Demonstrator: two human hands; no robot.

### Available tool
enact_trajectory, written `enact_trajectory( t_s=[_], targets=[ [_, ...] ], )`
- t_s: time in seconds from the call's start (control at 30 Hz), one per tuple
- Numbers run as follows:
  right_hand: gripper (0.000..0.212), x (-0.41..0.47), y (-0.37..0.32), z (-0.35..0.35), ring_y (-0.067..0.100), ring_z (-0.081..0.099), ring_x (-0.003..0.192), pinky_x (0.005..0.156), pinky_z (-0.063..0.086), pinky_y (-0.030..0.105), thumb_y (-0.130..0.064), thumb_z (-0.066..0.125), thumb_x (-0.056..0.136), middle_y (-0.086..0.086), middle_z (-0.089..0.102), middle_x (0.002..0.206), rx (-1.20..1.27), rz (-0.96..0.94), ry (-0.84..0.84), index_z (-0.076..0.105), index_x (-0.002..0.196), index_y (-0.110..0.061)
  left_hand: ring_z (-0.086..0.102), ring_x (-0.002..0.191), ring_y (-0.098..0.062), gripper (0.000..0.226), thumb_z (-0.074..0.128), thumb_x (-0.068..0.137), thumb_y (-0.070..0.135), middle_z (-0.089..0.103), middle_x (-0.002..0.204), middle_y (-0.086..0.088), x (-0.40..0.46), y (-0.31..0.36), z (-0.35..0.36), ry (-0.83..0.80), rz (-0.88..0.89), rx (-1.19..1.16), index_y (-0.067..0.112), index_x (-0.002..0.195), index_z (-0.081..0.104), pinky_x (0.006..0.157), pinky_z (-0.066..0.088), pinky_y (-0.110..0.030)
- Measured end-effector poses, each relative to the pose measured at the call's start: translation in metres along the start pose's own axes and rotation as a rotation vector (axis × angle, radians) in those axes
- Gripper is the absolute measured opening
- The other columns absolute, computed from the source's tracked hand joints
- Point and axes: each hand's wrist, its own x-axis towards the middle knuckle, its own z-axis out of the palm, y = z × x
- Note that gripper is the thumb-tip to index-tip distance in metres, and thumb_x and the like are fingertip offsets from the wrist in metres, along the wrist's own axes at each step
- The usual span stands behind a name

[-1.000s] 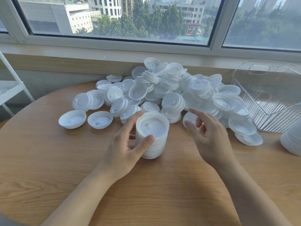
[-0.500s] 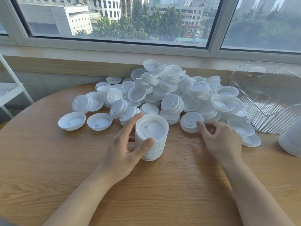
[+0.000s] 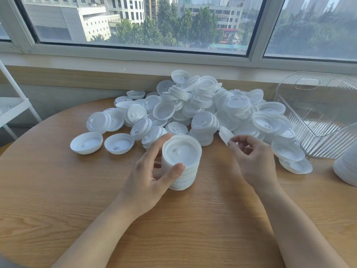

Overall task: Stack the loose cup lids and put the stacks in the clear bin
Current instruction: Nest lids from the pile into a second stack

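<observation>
Left hand (image 3: 146, 176) grips the stack (image 3: 181, 161) (upright); right hand (image 3: 251, 157) pinches a lid (image 3: 225, 134).

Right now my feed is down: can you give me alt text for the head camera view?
A person's left hand holds an upright stack of white lids on a round wooden table, while the right hand pinches a single lid just right of the stack. Behind lies a big pile of loose lids, with a clear bin at the right under a window.

Single head cam, wide-angle.
Looks forward and down from above the counter (image 3: 58, 190), close; window (image 3: 144, 22) directly ahead.
</observation>
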Motion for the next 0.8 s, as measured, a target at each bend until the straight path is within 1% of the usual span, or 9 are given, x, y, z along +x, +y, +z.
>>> enact_trajectory(
  t_s=[0.07, 0.17, 0.27, 0.37, 0.47, 0.57, 0.67, 0.73, 0.8],
  targets=[
    [0.008, -0.004, -0.008, 0.0, 0.007, 0.042, 0.055, 0.057, 0.036, 0.014, -0.024, 0.077, 0.094, -0.015, 0.051, 0.065, 0.044, -0.051, -0.025, 0.074, 0.088, -0.028, 0.06, 0.124, 0.002, 0.069, 0.062, 0.085, 0.074, 0.057, 0.137, 0.035, 0.0, 0.0, 0.0, -0.001, 0.001, 0.008, 0.056, 0.147, 0.039, 0.093, 0.045, -0.006],
    [0.006, -0.012, -0.025, -0.002, 0.01, 0.044, 0.06, 0.062, 0.038, 0.02, -0.023, 0.077, 0.094, -0.013, 0.052, 0.071, 0.077, -0.173, -0.035, 0.074, 0.09, -0.026, 0.062, 0.12, -0.001, 0.07, 0.062, 0.083, 0.075, 0.059, 0.135, 0.033, 0.0, -0.001, 0.0, 0.0, -0.007, 0.008, 0.057, 0.147, 0.039, 0.094, 0.046, -0.009],
    [0.006, -0.028, -0.043, -0.001, 0.012, 0.048, 0.067, 0.062, 0.039, 0.018, -0.018, 0.076, 0.094, -0.011, 0.055, 0.077, 0.139, -0.286, -0.056, 0.074, 0.09, -0.023, 0.062, 0.121, -0.003, 0.072, 0.062, 0.084, 0.077, 0.061, 0.134, 0.028, 0.001, -0.003, 0.0, 0.0, -0.002, 0.025, 0.056, 0.149, 0.04, 0.098, 0.049, -0.016],
    [0.009, -0.041, -0.055, 0.004, 0.014, 0.05, 0.071, 0.062, 0.037, 0.015, -0.015, 0.077, 0.093, -0.006, 0.056, 0.081, 0.141, -0.359, -0.117, 0.075, 0.089, -0.022, 0.059, 0.127, -0.002, 0.077, 0.06, 0.083, 0.081, 0.058, 0.139, 0.031, 0.001, -0.006, 0.0, 0.008, 0.001, 0.04, 0.055, 0.151, 0.039, 0.103, 0.047, -0.022],
    [0.008, -0.047, -0.057, 0.01, 0.013, 0.051, 0.07, 0.064, 0.036, 0.012, -0.013, 0.077, 0.094, -0.012, 0.055, 0.083, 0.049, -0.479, -0.171, 0.076, 0.091, -0.021, 0.054, 0.134, -0.002, 0.076, 0.06, 0.085, 0.08, 0.054, 0.145, 0.031, 0.001, -0.003, 0.0, 0.006, 0.01, 0.038, 0.052, 0.152, 0.039, 0.108, 0.046, -0.03],
    [0.004, -0.051, -0.055, 0.015, 0.013, 0.053, 0.067, 0.065, 0.039, 0.015, -0.023, 0.073, 0.097, -0.016, 0.054, 0.088, -0.023, -0.552, -0.21, 0.077, 0.095, -0.023, 0.053, 0.137, -0.005, 0.068, 0.062, 0.091, 0.068, 0.056, 0.145, 0.028, 0.001, 0.0, 0.001, 0.006, 0.046, 0.04, 0.048, 0.152, 0.039, 0.107, 0.046, -0.032],
    [0.01, -0.052, -0.054, 0.017, 0.014, 0.056, 0.067, 0.06, 0.044, 0.023, -0.03, 0.069, 0.099, -0.016, 0.055, 0.091, -0.067, -0.601, -0.233, 0.077, 0.098, -0.023, 0.052, 0.138, -0.003, 0.072, 0.063, 0.089, 0.07, 0.055, 0.147, 0.028, 0.001, 0.0, 0.001, 0.015, 0.048, 0.042, 0.048, 0.153, 0.037, 0.109, 0.046, -0.032],
    [0.01, -0.052, -0.054, 0.017, 0.016, 0.055, 0.066, 0.06, 0.042, 0.021, -0.03, 0.069, 0.099, -0.015, 0.055, 0.092, -0.058, -0.603, -0.255, 0.078, 0.1, -0.024, 0.049, 0.14, -0.001, 0.076, 0.062, 0.088, 0.074, 0.052, 0.149, 0.029, 0.0, -0.001, 0.0, 0.015, 0.05, 0.046, 0.048, 0.154, 0.036, 0.111, 0.045, -0.034],
    [0.016, -0.051, -0.054, 0.015, 0.018, 0.052, 0.064, 0.064, 0.038, 0.016, -0.035, 0.069, 0.099, -0.014, 0.053, 0.093, -0.027, -0.567, -0.263, 0.077, 0.11, -0.027, 0.048, 0.142, -0.001, 0.084, 0.062, 0.086, 0.076, 0.049, 0.152, 0.031, 0.0, 0.0, 0.0, 0.022, 0.042, 0.051, 0.043, 0.158, 0.035, 0.112, 0.044, -0.033]
  ],
)
